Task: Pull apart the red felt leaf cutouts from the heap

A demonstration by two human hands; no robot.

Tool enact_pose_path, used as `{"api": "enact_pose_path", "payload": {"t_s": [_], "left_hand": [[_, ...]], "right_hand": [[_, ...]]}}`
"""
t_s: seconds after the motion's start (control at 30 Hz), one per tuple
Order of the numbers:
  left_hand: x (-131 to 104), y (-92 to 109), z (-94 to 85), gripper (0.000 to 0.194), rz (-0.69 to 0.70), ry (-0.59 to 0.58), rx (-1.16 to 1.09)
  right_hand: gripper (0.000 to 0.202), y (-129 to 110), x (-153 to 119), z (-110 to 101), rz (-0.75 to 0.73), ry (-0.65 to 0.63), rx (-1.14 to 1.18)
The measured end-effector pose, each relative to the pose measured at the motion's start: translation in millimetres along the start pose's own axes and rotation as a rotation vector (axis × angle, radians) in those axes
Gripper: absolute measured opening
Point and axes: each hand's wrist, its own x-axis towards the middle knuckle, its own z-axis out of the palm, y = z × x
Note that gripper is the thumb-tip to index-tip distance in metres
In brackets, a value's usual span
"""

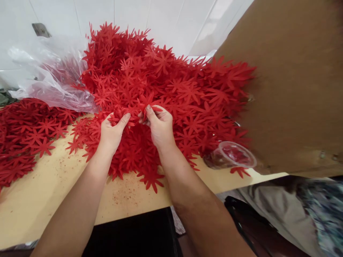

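Note:
A big heap of red flower-shaped cutouts (128, 76) with long narrow petals covers the middle of the table. My left hand (112, 130) is closed on red flower cutouts, the thumb pressed on top of them. Close beside it on the right, my right hand (158, 121) pinches another red flower cutout (146, 101) between thumb and fingers. Both hands are just above the front of the heap. How many cutouts each hand has is hidden by the fingers and by the matching red behind.
A second pile of red cutouts (29, 132) lies at left, below a clear plastic bag (57, 84). Rightward, a clear plastic cup (230, 155) lies tipped near a brown board (289, 89). Reddish crumbs dot the pale yellow tabletop (50, 189). A white wall (128, 14) stands behind.

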Motion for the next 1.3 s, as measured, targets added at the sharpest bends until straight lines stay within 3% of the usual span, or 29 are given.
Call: {"api": "enact_pose_path", "payload": {"t_s": [0.1,0.2,0.37,0.57,0.77,0.83,0.97,1.07,1.13,1.2,1.3], "left_hand": [[2.1,-2.8,-1.2,0.027,0.01,0.015,-0.025],[2.4,-2.3,-0.1,0.028,0.023,-0.044,-0.033],[1.5,-1.3,1.4,0.031,0.031,-0.134,-0.027],[0.9,-3.4,0.1,0.023,0.002,-0.061,-0.056],[4.2,-1.4,-3.3,0.034,-0.049,0.034,-0.012],[5.8,-1.3,-5.0,0.034,-0.046,0.079,-0.029],[6.1,-2.0,-6.0,0.031,-0.016,0.078,-0.047],[4.8,-1.8,-4.7,0.029,-0.019,0.025,-0.045],[3.7,-0.3,-3.4,0.028,-0.024,-0.008,-0.04],[2.3,2.2,-2.1,0.027,-0.044,-0.038,-0.03],[0.1,5.6,-1.1,0.024,-0.067,-0.064,-0.053]], "right_hand": [[0.037,-0.6,-1.5,1.3,-0.012,-0.061,0.029],[0.034,-3.2,-4.5,4.7,-0.024,-0.108,0.023],[0.037,-5.4,-6.7,8.4,-0.077,-0.063,-0.018],[0.033,-3.7,-8.7,10.7,-0.077,-0.007,-0.073],[0.028,7.0,6.4,-8.5,-0.075,0.187,-0.05],[0.037,9.2,10.2,-12.3,-0.111,0.199,-0.049],[0.056,5.1,3.0,-2.2,-0.153,0.037,-0.048],[0.046,-1.0,-7.4,8.8,-0.081,-0.167,-0.066],[0.037,-3.3,-10.3,10.4,-0.05,-0.214,-0.094],[0.032,-2.5,-8.3,6.7,-0.056,-0.155,-0.125],[0.024,3.4,0.1,-2.8,-0.102,0.032,-0.141]]}}
